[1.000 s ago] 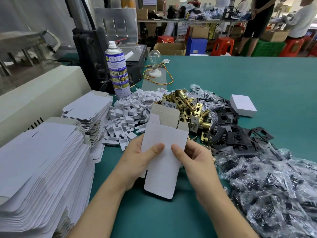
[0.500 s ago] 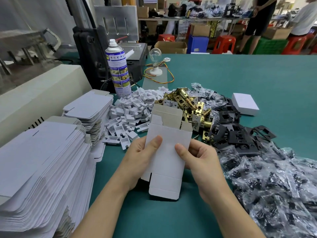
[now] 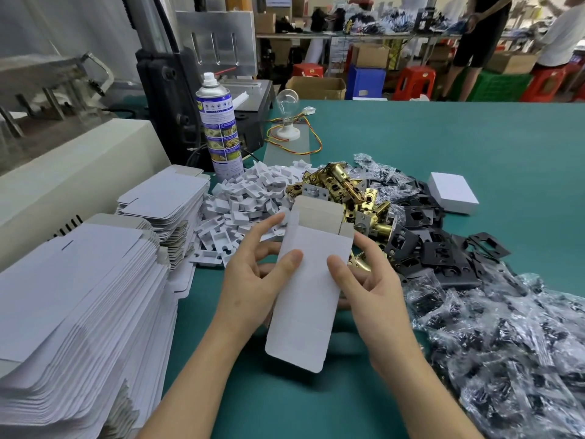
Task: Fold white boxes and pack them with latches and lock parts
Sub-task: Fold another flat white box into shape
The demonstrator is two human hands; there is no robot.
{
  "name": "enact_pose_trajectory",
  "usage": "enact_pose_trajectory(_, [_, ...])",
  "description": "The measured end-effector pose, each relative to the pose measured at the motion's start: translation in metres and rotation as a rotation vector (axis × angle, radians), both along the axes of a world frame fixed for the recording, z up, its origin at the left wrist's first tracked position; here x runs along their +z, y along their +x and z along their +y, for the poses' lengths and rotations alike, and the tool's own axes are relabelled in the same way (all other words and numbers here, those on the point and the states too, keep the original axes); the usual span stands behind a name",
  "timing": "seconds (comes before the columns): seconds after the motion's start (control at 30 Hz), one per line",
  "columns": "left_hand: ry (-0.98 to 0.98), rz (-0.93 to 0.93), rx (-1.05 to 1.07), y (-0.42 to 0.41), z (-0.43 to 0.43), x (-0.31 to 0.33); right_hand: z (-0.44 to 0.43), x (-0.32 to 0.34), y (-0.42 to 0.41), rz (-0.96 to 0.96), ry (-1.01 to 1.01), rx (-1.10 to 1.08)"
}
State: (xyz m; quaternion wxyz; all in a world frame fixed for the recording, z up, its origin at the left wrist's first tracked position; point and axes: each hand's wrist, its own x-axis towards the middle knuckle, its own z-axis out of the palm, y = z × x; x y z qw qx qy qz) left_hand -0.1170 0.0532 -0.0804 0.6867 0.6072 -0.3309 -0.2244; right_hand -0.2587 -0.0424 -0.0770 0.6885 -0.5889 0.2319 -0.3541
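Head: left hand, right hand pinch white box

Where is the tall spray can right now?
Head view, back left: the blue-and-white spray can stands upright between the black machine and the pile of small white plastic pieces.

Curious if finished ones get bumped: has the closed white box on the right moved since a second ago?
No. The closed white box keeps its spot on the green table beside the black plates.
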Motion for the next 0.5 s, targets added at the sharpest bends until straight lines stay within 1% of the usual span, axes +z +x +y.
enact_pose_trajectory(0.27, [-0.023, -0.064, -0.137, -0.0020, 0.0052, 0.0040, 0.0002, 0.0048, -0.0044, -0.105, -0.059, -0.057])
enact_pose_trajectory(0.37, [-0.011, -0.084, -0.181, -0.0041, 0.0050, 0.0032, 0.0011, 0.0060, -0.0044, -0.094, -0.098, -0.084])
enact_pose_trajectory(0.5, [-0.002, -0.098, -0.161, -0.0036, 0.0039, 0.0022, 0.0005, 0.0042, -0.0053, -0.072, -0.132, -0.118])
